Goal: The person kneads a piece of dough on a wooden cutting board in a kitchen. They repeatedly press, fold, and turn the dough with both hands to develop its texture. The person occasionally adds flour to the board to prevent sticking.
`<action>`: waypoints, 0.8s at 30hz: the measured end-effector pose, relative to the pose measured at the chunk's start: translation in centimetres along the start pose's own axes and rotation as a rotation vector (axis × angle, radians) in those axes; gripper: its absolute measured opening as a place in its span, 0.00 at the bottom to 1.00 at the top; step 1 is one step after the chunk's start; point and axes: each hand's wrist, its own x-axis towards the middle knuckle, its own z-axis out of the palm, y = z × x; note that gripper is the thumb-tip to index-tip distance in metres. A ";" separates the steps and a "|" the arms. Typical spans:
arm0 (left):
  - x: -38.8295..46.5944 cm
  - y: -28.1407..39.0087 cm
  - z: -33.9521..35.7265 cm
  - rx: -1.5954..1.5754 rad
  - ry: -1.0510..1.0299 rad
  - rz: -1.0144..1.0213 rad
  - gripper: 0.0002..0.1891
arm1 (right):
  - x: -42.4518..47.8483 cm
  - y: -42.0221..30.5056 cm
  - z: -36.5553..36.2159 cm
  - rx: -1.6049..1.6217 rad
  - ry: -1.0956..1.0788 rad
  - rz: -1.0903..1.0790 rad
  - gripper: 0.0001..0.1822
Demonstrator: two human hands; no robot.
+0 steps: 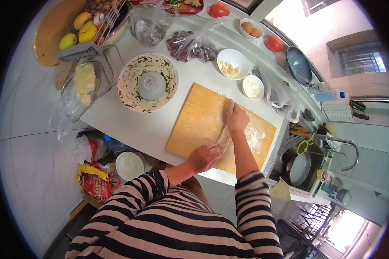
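Observation:
A long, pale roll of dough (224, 139) lies across a wooden cutting board (194, 113). My left hand (206, 158) is closed around its near end by the board's front edge. At the far end, my right hand (237, 118) grips the dough with the thumb on top. The fingers of both hands cover much of the dough, so whether anything is inside it cannot be seen. Loose white flour (255, 136) is spread on the board to the right of my right hand.
Left of the board stands a large bowl (124, 87) with herb-flecked filling around its wall. Beyond the board are a bowl of chopped bits (241, 58), a small bowl of white powder (253, 88) and bagged dark fruit (188, 48). A sink (314, 168) lies at right.

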 end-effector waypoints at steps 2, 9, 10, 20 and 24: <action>0.2 0.0 -0.5 0.021 0.009 -0.008 0.05 | -3.5 -1.9 -3.4 0.064 -0.099 0.034 0.30; 0.2 0.3 -0.4 -0.021 -0.028 -0.042 0.07 | -6.7 -2.0 -1.3 -0.020 -0.087 0.058 0.23; 0.1 0.3 -0.2 -0.025 -0.004 -0.041 0.08 | -6.1 -1.7 -0.7 -0.035 -0.071 0.032 0.22; -0.4 0.0 0.1 -0.017 -0.028 -0.054 0.10 | -0.6 -1.1 0.5 -0.020 0.065 -0.032 0.23; -0.4 0.0 0.2 -0.006 -0.023 -0.056 0.10 | 0.9 -1.0 1.1 0.004 0.116 -0.052 0.26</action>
